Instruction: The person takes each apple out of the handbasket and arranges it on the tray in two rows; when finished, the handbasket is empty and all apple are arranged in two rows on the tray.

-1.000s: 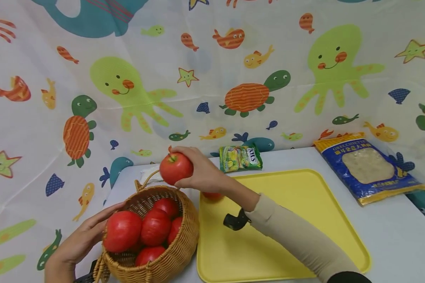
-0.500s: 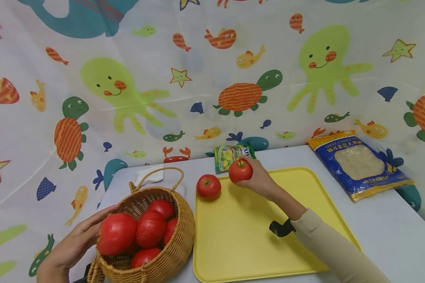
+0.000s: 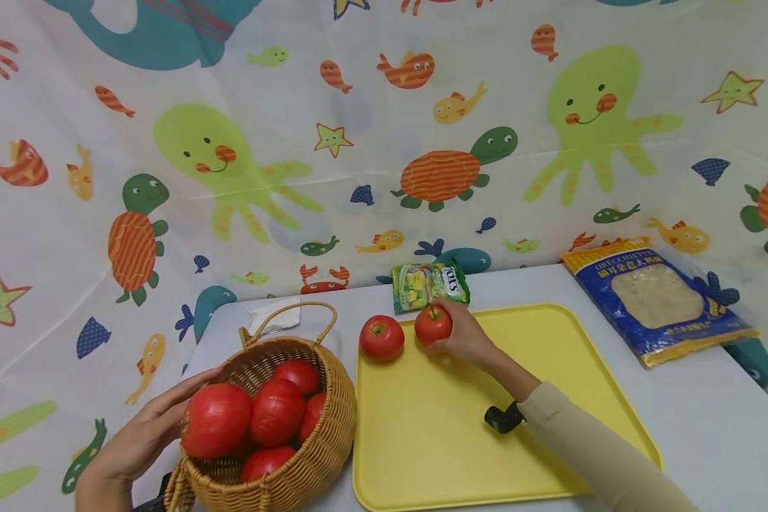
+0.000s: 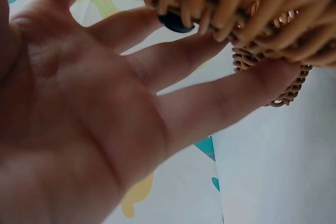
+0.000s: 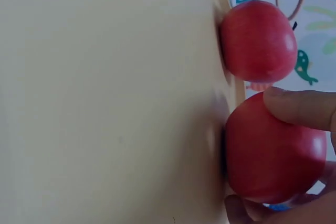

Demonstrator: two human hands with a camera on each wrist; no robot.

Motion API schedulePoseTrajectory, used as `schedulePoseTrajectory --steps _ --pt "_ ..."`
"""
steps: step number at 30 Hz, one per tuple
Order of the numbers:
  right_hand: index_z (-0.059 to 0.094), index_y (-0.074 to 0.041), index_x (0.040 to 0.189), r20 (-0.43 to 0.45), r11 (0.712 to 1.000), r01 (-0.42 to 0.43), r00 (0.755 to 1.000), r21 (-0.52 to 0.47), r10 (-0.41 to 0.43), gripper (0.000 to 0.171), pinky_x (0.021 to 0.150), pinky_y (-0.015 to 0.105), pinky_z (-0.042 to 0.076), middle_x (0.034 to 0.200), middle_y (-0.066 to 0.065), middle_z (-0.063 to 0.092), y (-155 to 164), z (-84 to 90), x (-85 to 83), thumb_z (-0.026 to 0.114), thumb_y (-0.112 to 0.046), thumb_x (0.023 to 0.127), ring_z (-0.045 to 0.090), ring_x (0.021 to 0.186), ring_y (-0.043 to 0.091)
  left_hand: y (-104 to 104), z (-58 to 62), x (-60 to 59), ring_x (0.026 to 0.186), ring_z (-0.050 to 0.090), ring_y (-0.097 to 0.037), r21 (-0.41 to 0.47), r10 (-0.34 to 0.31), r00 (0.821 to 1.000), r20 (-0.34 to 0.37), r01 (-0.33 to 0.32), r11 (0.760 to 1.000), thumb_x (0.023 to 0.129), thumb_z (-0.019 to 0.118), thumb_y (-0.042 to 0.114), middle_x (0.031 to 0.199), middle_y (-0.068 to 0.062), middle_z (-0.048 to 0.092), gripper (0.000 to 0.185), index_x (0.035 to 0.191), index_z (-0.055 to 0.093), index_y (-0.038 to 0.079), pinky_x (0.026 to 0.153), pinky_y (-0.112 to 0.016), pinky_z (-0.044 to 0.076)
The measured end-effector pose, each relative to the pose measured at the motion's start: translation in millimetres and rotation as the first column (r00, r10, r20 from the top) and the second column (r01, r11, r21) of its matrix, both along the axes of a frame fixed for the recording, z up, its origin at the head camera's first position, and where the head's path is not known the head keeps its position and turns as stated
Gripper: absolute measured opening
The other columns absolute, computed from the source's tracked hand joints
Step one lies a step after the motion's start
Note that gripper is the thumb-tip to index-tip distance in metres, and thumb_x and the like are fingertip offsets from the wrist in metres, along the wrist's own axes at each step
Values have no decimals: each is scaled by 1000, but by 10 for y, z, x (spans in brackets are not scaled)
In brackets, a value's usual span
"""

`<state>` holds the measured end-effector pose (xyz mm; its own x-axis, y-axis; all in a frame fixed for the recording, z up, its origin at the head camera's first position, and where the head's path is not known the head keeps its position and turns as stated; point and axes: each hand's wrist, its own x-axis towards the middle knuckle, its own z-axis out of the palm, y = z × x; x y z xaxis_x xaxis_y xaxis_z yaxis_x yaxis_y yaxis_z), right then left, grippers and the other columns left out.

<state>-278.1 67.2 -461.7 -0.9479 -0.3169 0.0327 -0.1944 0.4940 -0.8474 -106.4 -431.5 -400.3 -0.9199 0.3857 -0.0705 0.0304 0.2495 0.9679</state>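
Observation:
My right hand [image 3: 467, 338] grips a red tomato [image 3: 432, 326] with a green stem, low over the far edge of a yellow tray [image 3: 467, 441]. Thumb and fingers lie round this tomato [image 5: 273, 150] in the right wrist view. Just left of it, a second tomato [image 3: 381, 338] sits at the tray's far left corner. A wicker basket [image 3: 333, 427], tilted toward me, holds several red tomatoes [image 3: 278, 412]. My left hand [image 3: 141, 434] rests on the basket's left side. Its fingers, mostly straight, touch the wicker [image 4: 262, 14] in the left wrist view.
Behind the tray lies a green snack packet [image 3: 429, 286]. A blue and yellow pasta bag [image 3: 659, 299] lies at the right. A white tissue [image 3: 275, 318] is behind the basket handle. A printed curtain [image 3: 358, 163] hangs behind the white table.
My right hand has carried the tomato from above the basket rightward, then lowered it at the tray's far edge beside the other tomato. The left hand stays on the basket.

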Motion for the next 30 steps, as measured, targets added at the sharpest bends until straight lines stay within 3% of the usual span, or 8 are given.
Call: schedulePoseTrajectory --steps 10,16,19,22,25,27,30 --pt "40 -1 150 -109 997 -44 993 58 50 88 105 58 45 155 25 36 9 -88 -8 88 0 76 44 135 45 -2 5 -9 128 54 -2 -14 6 1000 -7 -6 1000 111 27 7 149 17 52 49 159 26 -1 92 -36 54" --pt "35 -1 154 -100 993 -59 993 98 69 91 105 59 44 156 25 35 34 -69 16 86 -3 78 45 134 45 -2 -1 -31 130 53 -3 14 -35 998 -42 36 999 110 25 4 152 12 50 49 159 27 0 92 -34 53" --pt "28 -5 158 -84 980 -74 992 183 90 98 103 60 45 158 26 31 53 -29 54 87 -9 80 44 134 47 3 -6 -29 131 52 -4 24 -42 999 -29 43 999 110 25 4 152 12 49 49 159 27 1 93 -34 53" --pt "26 -8 161 -121 951 -73 986 300 114 97 103 66 43 160 29 26 58 122 129 85 -17 84 38 139 51 9 -12 -23 131 53 -4 28 -43 999 -14 44 999 111 25 5 152 13 49 49 160 27 1 93 -35 53" --pt "28 -10 161 -196 936 -46 973 350 121 90 106 69 36 162 29 24 -17 422 248 81 -24 89 28 146 50 10 -12 -19 130 53 -4 21 -33 999 -12 33 999 111 25 5 152 14 50 49 159 27 1 92 -35 54" --pt "31 -10 160 -254 947 -65 956 315 150 84 110 67 33 163 25 25 -144 672 358 78 -25 92 25 150 45 7 -6 -16 129 54 -4 11 -23 1000 -17 24 1000 111 25 5 151 14 50 49 159 28 1 92 -35 54" --pt "34 -12 159 -332 957 -196 907 215 260 78 113 59 34 162 18 31 -434 1027 553 75 -24 94 30 149 36 1 13 -7 129 54 -3 -1 -8 1000 -19 8 1000 111 26 5 150 15 51 49 159 28 1 91 -34 54"
